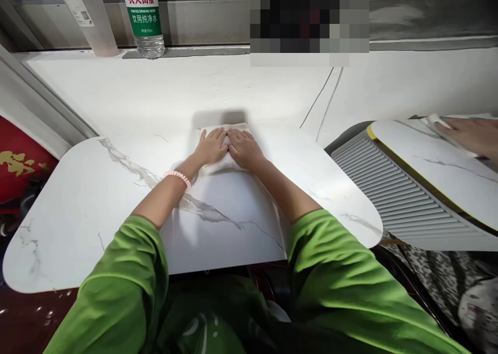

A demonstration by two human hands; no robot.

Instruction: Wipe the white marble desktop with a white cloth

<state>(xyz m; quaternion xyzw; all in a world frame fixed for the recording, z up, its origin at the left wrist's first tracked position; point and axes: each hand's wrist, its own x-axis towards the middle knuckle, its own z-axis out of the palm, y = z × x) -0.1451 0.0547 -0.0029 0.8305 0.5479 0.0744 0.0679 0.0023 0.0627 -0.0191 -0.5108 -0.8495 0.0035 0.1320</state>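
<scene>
Both hands lie side by side on a folded white cloth [218, 166] near the far edge of a white marble-patterned tabletop [85, 203]. My left hand [212, 145] rests flat on the cloth's left part, its fingers stretched forward; a pink coil band [178, 177] circles that wrist. On the right part of the cloth, my right hand [244, 149] presses down with fingers extended. The fingertips of the two hands meet or nearly meet in the middle. Part of the cloth is hidden beneath the palms.
A water bottle [144, 27] stands on the ledge behind the table, beside a translucent tall container [91, 22]. At right, another person's hand [472, 133] holds a pale cloth on a second marble-patterned surface [447, 177]. Thin cords [329, 102] hang along the white wall.
</scene>
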